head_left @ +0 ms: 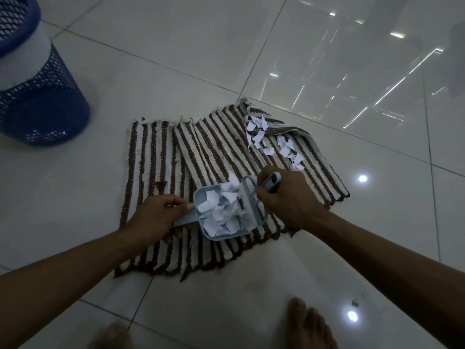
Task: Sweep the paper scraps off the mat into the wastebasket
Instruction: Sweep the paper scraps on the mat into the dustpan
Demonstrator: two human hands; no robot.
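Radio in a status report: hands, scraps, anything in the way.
Left hand holds loaded dustpan. Right hand grips brush. Loose scraps lie on mat. Nothing blocks wastebasket.

Left forearm (pixel 75 260), right forearm (pixel 377 250), left hand (pixel 161 212), right hand (pixel 286 200): all shown bare. Bare left foot (pixel 110 336) and right foot (pixel 309 326) are seen nearside of the mat (pixel 156 152).

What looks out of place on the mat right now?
The mat has its far right corner folded back on itself, with loose paper scraps lying along the fold. A crease runs down its middle. The dustpan is heaped with scraps.
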